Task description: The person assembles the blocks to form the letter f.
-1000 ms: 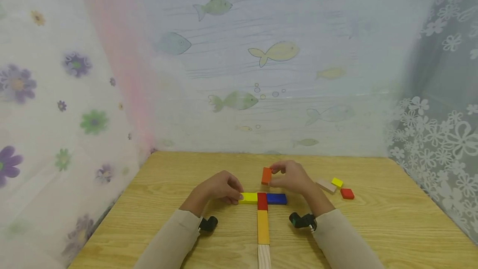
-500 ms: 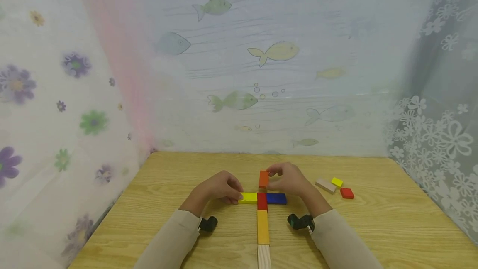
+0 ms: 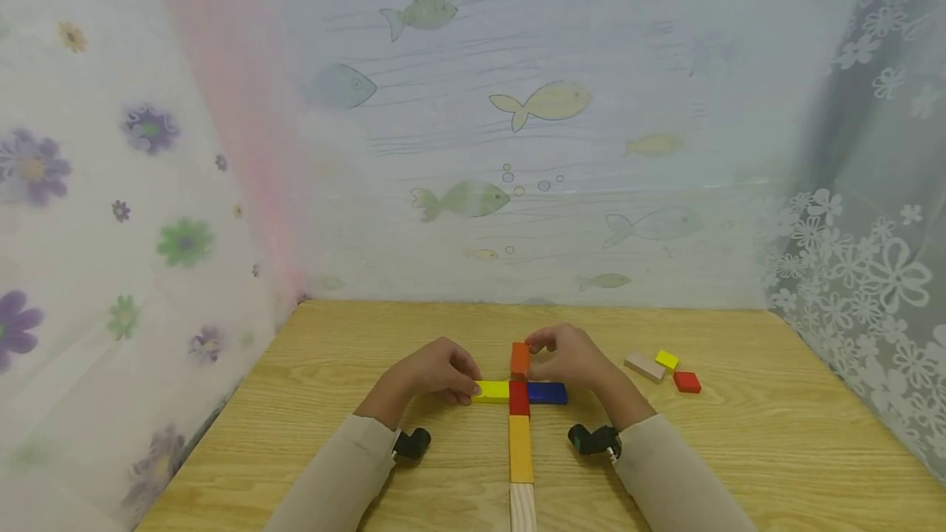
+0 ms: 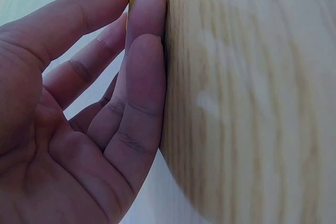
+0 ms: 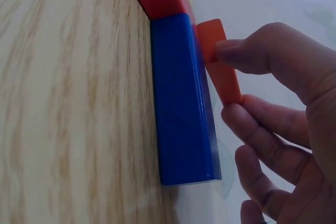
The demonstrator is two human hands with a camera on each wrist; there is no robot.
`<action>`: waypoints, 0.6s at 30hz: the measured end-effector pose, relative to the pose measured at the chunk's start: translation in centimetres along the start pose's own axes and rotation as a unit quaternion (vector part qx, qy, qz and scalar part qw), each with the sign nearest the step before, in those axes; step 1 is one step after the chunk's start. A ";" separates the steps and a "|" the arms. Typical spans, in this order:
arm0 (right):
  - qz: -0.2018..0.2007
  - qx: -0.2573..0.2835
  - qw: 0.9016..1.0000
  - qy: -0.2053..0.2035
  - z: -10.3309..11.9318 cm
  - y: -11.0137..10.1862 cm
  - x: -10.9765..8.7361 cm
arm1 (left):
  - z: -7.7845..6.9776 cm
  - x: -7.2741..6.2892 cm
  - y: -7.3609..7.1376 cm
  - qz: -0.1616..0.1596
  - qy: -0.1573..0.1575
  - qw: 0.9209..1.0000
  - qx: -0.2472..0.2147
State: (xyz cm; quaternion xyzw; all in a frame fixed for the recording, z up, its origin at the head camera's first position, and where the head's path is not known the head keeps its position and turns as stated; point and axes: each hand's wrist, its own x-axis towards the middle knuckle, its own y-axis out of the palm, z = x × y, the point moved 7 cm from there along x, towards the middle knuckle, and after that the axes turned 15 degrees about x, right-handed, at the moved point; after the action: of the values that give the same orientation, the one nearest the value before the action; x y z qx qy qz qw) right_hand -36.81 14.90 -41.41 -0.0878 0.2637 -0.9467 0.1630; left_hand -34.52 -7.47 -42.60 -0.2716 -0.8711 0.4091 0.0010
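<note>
My right hand (image 3: 571,358) pinches an orange block (image 3: 521,360) between thumb and fingers, close behind the red block (image 3: 520,398). In the right wrist view the orange block (image 5: 219,69) overlaps the far side of the long blue block (image 5: 181,103). My left hand (image 3: 443,374) holds the left end of a yellow block (image 3: 493,392), thumb on one side and fingertips on the other. Yellow, red and blue lie in a row on the table. From the red one, an amber block (image 3: 521,450) and a plain wood block (image 3: 522,507) run toward me.
Right of my right hand lie a loose pale wood block (image 3: 645,368), a small yellow block (image 3: 667,361) and a small red block (image 3: 687,382). A fish-patterned curtain (image 3: 458,138) hangs along the back of the wooden table (image 3: 355,327).
My right hand has moved slightly left and toward me with the orange block, now right behind the red block. My left hand has stayed on the yellow block.
</note>
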 end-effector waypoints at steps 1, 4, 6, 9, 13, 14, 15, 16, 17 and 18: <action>0.001 0.001 1.000 0.000 0.0 0.0 0.0 | 0.0 0.0 0.0 0.000 0.000 1.000 0.000; 0.005 0.005 1.000 -0.001 0.1 0.1 -0.1 | 0.1 0.0 0.0 0.000 -0.002 1.000 0.001; 0.007 0.007 1.000 -0.001 0.1 0.2 0.0 | 0.0 0.0 0.0 0.000 -0.002 1.000 0.001; 0.008 0.007 1.000 -0.004 0.0 0.3 0.0 | 0.1 0.1 0.0 -0.001 -0.004 1.000 0.001; 0.012 0.011 1.000 -0.006 0.1 0.4 0.0 | 0.1 0.0 0.0 -0.001 -0.003 1.000 0.001; 0.013 0.011 1.000 -0.007 0.1 0.4 0.0 | 0.1 0.0 0.0 -0.001 -0.002 1.000 0.001; 0.014 0.012 1.000 -0.008 0.1 0.4 0.0 | 0.1 0.0 0.0 0.000 -0.002 1.000 0.000; 0.015 0.011 1.000 -0.009 0.1 0.5 0.0 | 0.1 0.0 0.0 0.000 -0.001 1.000 0.001; 0.015 0.011 1.000 -0.009 0.1 0.5 -0.1 | 0.0 0.0 0.0 0.000 -0.001 1.000 0.001; 0.015 0.010 1.000 -0.010 0.1 0.5 -0.1 | 0.0 0.0 0.0 0.000 -0.001 1.000 0.001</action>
State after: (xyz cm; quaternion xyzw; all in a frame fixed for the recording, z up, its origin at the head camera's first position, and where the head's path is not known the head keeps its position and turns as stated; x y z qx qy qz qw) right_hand -36.60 14.50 -41.57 -0.0917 0.2539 -0.9457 0.1812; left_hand -34.53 -7.46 -42.66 -0.2709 -0.8706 0.4106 0.0001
